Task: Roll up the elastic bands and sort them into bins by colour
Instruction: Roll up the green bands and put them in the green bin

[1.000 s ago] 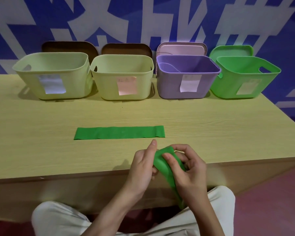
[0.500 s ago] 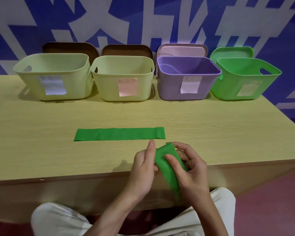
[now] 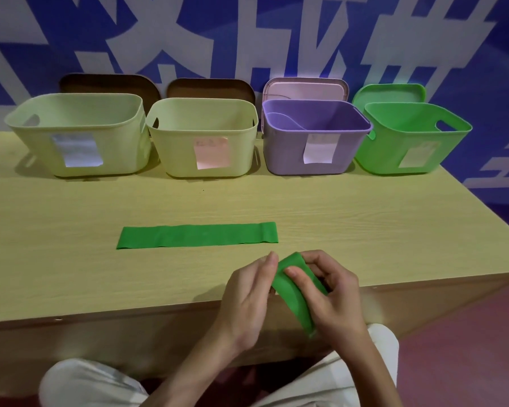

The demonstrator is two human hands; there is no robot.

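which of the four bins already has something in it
The purple bin, third from the left: a purple band lies curled inside it. The two pale yellow-green bins and the green bin show nothing inside.

green bands [image 3: 197, 236], purple bin [image 3: 315, 139]

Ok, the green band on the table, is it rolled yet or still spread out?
Spread out. The green band on the table lies flat as a long strip, untouched; both hands grip the other green band at the table's edge.
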